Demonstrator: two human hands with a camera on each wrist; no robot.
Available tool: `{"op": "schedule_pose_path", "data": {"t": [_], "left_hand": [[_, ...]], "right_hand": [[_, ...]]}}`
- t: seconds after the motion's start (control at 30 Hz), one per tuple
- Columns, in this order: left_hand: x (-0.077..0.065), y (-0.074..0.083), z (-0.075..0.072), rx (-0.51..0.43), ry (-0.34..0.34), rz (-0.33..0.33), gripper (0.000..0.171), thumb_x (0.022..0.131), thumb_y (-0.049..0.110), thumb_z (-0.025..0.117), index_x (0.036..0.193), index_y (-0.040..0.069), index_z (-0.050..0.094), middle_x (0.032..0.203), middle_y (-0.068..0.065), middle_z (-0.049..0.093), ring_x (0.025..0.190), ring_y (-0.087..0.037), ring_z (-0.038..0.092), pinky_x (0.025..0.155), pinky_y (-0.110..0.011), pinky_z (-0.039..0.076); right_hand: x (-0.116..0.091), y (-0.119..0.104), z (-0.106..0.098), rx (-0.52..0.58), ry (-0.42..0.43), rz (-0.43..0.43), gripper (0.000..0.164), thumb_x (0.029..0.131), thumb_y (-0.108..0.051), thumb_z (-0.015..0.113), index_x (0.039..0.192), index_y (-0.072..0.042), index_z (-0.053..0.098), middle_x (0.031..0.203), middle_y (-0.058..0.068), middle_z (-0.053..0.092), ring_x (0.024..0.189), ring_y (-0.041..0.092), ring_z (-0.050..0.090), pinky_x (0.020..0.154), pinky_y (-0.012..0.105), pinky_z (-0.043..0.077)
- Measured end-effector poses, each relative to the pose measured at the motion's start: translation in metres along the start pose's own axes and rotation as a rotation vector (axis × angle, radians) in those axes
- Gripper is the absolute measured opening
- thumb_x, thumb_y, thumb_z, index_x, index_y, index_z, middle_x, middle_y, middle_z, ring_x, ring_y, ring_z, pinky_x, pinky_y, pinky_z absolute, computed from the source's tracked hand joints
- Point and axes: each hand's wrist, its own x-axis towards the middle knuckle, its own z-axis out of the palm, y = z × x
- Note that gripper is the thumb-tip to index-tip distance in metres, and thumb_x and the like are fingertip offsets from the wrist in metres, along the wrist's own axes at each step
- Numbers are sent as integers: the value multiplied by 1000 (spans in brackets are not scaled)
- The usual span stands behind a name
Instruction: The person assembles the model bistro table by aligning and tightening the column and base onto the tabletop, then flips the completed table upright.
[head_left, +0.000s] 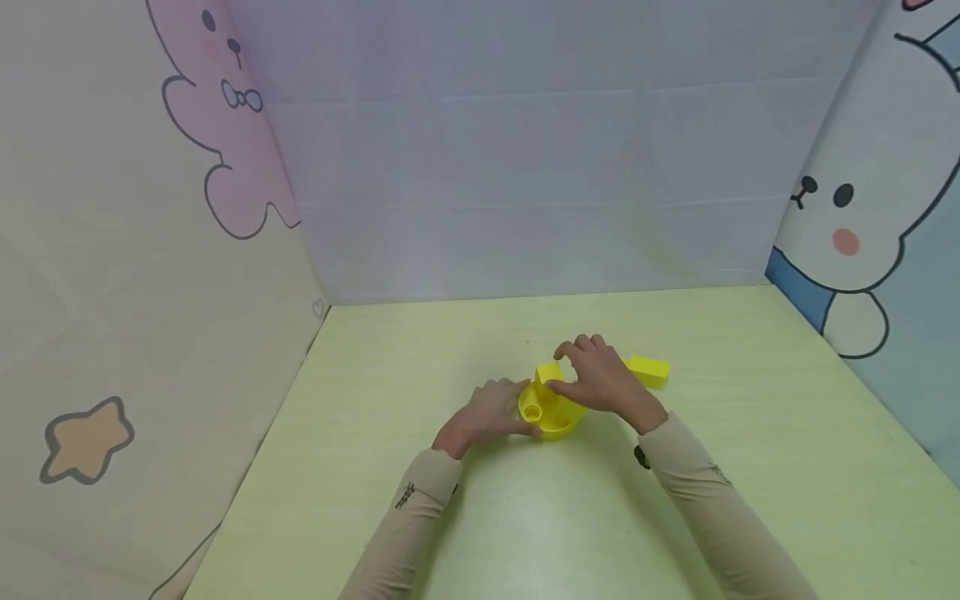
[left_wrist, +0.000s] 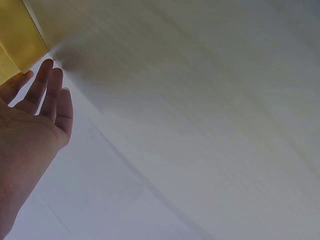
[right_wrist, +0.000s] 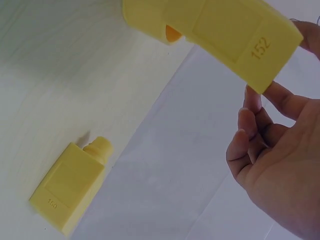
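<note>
Yellow block marked 152 [right_wrist: 235, 37] is pinched between thumb and finger by the right grip [head_left: 600, 379], over the far side of a bowl-like yellow piece [head_left: 557, 432]; whether it is seated cannot be told. That piece is held by the left grip [head_left: 489, 410], with thumb and fingers parted around its curved wall. Smooth, plastic-looking surfaces are shown; a squared, knob-ended block marked 150 [right_wrist: 67, 187] is laid on the faintly grained bench [head_left: 525, 533].

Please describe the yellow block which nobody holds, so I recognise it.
Over the pale table, find the right hand. Just beyond it lies a yellow block with a round neck. It is marked 150; the held block reads 152.
</note>
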Motion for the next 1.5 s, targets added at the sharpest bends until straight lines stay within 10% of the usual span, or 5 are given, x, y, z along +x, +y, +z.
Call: {"op": "schedule_pose_path", "data": {"t": [0.67, 1.03, 1.5], "left_hand": [[0, -1, 1, 18, -9, -26, 89, 85, 63, 76, 157, 18, 47, 124, -7, 62, 105, -24, 54, 95, -50, 46], [-1, 0, 0, 22, -6, -16, 87, 85, 62, 77, 154, 18, 50, 124, -7, 62, 105, -25, 55, 95, -52, 46], [1, -1, 0, 38, -7, -10, 85, 85, 61, 77, 152, 17, 51, 123, -7, 64, 104, -24, 57, 94, -50, 49]], "right_hand": [[1, -11, 7, -64, 22, 50, 41, 92, -40, 78, 102, -2, 65, 94, 11, 57, 91, 34, 50, 79, 51, 45], [3, -4, 8, 75, -43, -75, 53, 96, -26, 69, 142, -4, 58, 117, 19, 57, 102, 36, 50, 86, 52, 46], [12, -4, 12, 60, -29, -69, 51, 97, -33, 74, 134, -1, 61, 109, 16, 61, 95, 32, 55, 85, 49, 50]]}}
